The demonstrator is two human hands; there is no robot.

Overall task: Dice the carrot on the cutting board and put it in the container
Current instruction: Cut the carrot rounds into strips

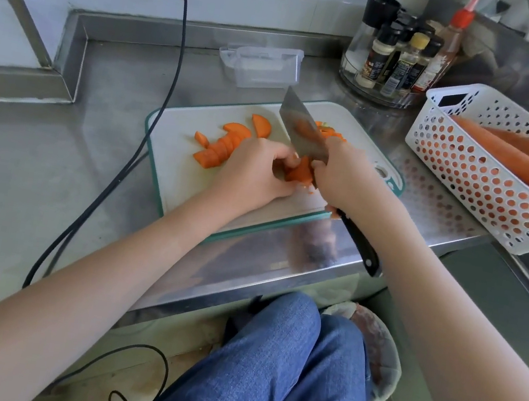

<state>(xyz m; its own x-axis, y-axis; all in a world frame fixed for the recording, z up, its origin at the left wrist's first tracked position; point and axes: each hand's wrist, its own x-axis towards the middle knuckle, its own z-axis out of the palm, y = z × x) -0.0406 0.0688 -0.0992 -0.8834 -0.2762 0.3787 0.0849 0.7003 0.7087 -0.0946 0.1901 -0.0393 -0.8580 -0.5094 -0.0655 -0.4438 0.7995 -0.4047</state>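
Carrot: an orange carrot chunk sits on the white, teal-rimmed plastic cutting board, pinned between the two hands.
Cut pieces: orange half-moon slices lie just beyond the left hand's knuckles, not yet diced.
Left hand: fingers curled, pinching the chunk to steady it.
Right hand: wrapped around the steel cleaver with a black handle, high up where blade meets handle; the blade is against the chunk.
Container: a clear plastic box with clip flaps stands beyond both hands, well apart, with no carrot visible inside.
Basket: a white perforated plastic basket with whole carrots sits to the right hand's right.
Risk: the left fingertips are touching distance from the blade; a slip of the chunk could nick them, and slices might skid off the board.
Writing: the spice jars carry labels too blurred to read.
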